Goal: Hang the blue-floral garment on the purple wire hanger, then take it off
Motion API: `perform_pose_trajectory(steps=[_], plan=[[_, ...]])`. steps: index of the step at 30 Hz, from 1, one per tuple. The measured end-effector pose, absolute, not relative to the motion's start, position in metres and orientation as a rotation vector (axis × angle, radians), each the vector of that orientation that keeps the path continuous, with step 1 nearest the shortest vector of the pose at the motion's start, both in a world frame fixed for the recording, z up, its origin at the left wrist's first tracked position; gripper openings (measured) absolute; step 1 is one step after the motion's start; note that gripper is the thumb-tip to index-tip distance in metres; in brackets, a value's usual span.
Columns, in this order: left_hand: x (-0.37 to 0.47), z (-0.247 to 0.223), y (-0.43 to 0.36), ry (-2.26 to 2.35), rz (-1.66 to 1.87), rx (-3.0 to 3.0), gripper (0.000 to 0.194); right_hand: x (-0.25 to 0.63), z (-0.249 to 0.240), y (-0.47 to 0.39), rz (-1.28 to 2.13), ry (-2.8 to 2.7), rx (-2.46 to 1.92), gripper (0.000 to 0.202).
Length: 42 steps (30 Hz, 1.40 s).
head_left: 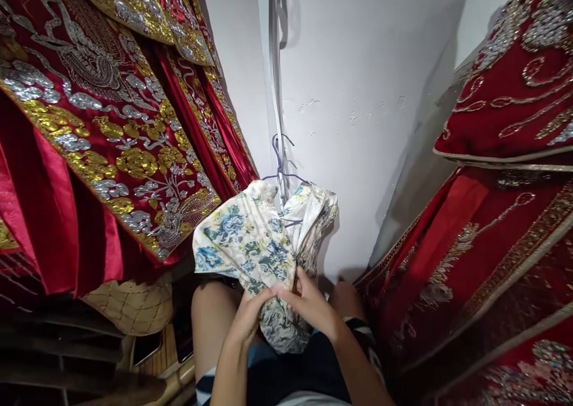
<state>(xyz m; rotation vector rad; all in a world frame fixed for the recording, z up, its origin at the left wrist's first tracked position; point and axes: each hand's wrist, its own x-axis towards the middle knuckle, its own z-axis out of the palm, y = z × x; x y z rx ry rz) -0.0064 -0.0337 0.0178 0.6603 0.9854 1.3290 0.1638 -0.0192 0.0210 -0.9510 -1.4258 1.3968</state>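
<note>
A white garment with blue, green and yellow flowers [255, 236] hangs in front of me on a thin dark purple hanger [279, 170]. One short sleeve spreads out to the left, and the neckline is open in a V. Both hands pinch the fabric near its lower front. My left hand [250, 314] grips the cloth from the left, thumb on top. Close beside it, my right hand [308, 301] holds the fabric just below the V, with its thumb near the left one. Gathered fabric bunches below the hands.
Red embroidered garments with gold and silver hang on the left [134, 125] and more on the right [514, 113]. A pale wall [353, 95] stands behind. At the lower left are a woven tan item [134, 304] and a phone-like dark object [147, 347].
</note>
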Motion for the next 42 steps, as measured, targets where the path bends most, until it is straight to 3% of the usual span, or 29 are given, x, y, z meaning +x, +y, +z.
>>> perform_pose_trajectory(steps=[4, 10, 19, 23, 27, 31, 33, 35, 42], plan=[[0.008, 0.032, -0.028, 1.021, 1.476, 0.591, 0.053, 0.167, 0.018, -0.019, 1.465, -1.528, -0.916, 0.039], [0.007, 0.027, -0.028, 1.007, 1.400, 0.621, 0.025, 0.184, 0.034, -0.019, 1.451, -1.556, -0.993, 0.033], [0.035, 0.032, -0.008, 0.976, 1.282, 0.693, 0.028, 0.187, 0.022, -0.013, 1.302, -1.599, -1.053, 0.029], [0.014, 0.022, 0.016, 1.320, 1.792, 0.822, 0.026, 0.224, 0.034, -0.007, 1.140, -1.618, -1.204, 0.038], [0.025, -0.003, -0.004, 1.536, 2.288, 1.014, 0.042, 0.231, 0.037, -0.007, 1.179, -1.570, -1.178, 0.037], [0.069, -0.021, -0.032, 1.261, 1.814, 1.569, 0.046, 0.201, 0.030, -0.012, 1.274, -1.540, -1.061, 0.025], [0.080, -0.021, -0.031, 1.235, 1.671, 1.557, 0.032, 0.191, 0.029, -0.012, 1.300, -1.540, -1.013, 0.018], [0.079, -0.016, -0.023, 1.282, 1.627, 1.522, 0.015, 0.188, 0.031, -0.008, 1.323, -1.544, -0.978, 0.015], [0.065, -0.026, -0.016, 1.308, 1.540, 1.654, 0.017, 0.187, 0.077, 0.041, 1.392, -1.165, -0.937, 0.019]])
